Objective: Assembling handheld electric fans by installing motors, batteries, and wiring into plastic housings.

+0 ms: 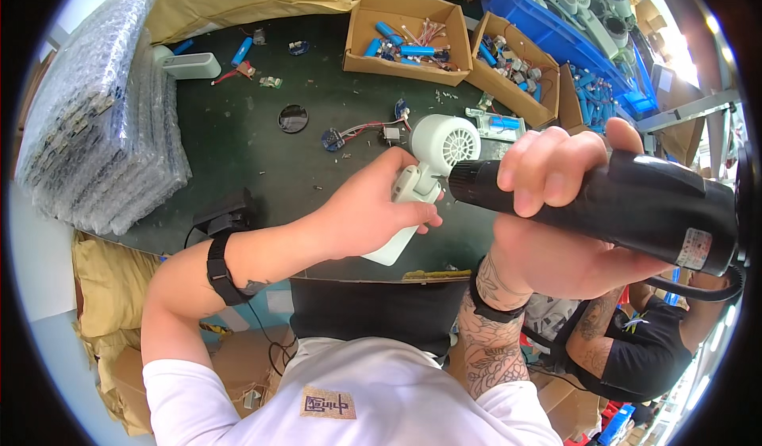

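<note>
My left hand is closed around a white handheld fan just above the dark green worktop. The fan's round head with its grille points up and away, and its handle slants down toward me. In my right hand is a black electric screwdriver, gripped lengthwise with its cord at the right end. Its tip meets the fan at the joint between head and handle, or comes very near it; contact is hard to make out. Close beyond the fan lies an opened white casing with a blue battery inside.
Bubble-wrapped stacks stand at the left. Cardboard boxes of blue batteries and wired parts line the back, beside a blue crate. A dark round disc and small wired boards lie on the worktop. Another person sits at the right.
</note>
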A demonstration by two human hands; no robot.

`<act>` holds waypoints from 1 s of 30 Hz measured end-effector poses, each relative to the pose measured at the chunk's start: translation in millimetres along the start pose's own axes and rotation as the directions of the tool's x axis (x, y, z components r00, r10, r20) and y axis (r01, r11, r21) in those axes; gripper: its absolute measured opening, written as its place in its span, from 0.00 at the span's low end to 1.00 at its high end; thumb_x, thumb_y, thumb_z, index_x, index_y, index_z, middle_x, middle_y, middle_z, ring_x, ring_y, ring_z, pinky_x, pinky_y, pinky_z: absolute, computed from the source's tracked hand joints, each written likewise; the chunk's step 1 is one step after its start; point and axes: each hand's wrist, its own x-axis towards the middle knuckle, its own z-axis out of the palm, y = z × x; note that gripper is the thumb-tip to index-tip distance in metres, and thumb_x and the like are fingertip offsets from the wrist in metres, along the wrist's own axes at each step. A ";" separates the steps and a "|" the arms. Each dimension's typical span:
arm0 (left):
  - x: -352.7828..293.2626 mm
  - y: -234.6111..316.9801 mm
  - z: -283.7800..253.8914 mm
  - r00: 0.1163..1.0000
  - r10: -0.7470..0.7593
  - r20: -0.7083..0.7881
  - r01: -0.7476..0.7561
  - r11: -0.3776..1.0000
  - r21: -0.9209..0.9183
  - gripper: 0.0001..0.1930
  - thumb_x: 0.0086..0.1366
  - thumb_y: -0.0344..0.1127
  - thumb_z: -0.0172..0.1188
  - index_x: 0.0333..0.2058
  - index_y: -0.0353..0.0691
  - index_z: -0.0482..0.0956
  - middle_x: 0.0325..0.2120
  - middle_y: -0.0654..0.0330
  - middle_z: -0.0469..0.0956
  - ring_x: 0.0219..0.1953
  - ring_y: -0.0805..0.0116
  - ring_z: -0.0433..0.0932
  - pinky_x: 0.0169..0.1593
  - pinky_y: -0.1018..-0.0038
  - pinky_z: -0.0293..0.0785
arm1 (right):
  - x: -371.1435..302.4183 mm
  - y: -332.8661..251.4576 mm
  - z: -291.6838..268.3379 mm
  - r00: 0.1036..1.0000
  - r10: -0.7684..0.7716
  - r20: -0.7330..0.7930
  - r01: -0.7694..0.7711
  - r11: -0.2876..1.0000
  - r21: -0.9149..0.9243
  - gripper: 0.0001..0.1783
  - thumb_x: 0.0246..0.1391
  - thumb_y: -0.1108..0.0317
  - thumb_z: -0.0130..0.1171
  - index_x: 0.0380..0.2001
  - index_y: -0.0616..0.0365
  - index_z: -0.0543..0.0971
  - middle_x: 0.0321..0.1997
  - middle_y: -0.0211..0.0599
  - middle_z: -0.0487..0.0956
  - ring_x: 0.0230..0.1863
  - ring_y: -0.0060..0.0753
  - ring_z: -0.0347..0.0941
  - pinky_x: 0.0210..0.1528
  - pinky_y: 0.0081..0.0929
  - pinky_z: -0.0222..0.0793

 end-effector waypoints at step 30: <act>-5.9 17.2 1.9 0.995 -0.101 0.024 0.099 0.993 0.061 0.21 0.69 0.26 0.64 0.55 0.28 0.66 0.47 0.51 0.81 0.44 0.63 0.86 0.48 0.68 0.84 | 0.2 -2.4 7.6 0.999 -0.028 -0.040 0.027 0.999 -0.033 0.55 0.62 0.19 0.42 0.68 0.62 0.68 0.32 0.34 0.74 0.25 0.30 0.69 0.32 0.36 0.68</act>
